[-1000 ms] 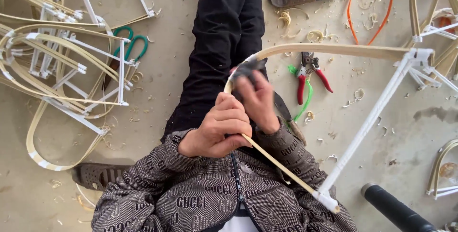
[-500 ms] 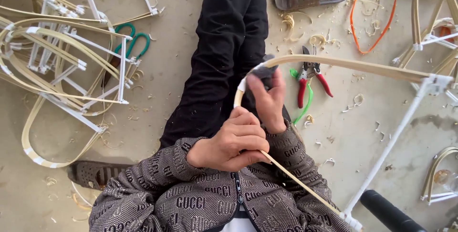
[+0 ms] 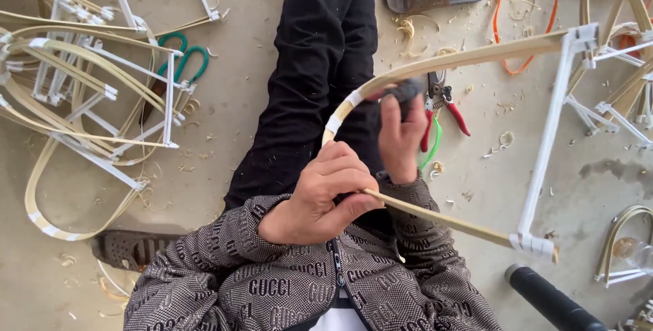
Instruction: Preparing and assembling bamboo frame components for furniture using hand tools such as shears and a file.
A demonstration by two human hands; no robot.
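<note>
Over the lap, above the concrete floor [image 3: 224, 134]: bent bamboo strip [image 3: 476, 51] now sits lower and closer to the body than a second ago, its white crosspiece [image 3: 544, 147] swung nearer the right edge of view. Judged: frame being turned to bring the curve under the hands. Left hand [image 3: 326, 195] clenched around the strip's lower run, thumb across it. Right hand [image 3: 401, 137] pinches a small dark tool [image 3: 407, 89] against the taped bend, fingers pressed together. Red-handled pliers [image 3: 442, 103] lie on the floor just beyond. Green-handled scissors [image 3: 180, 65] lie among the finished frames at left.
</note>
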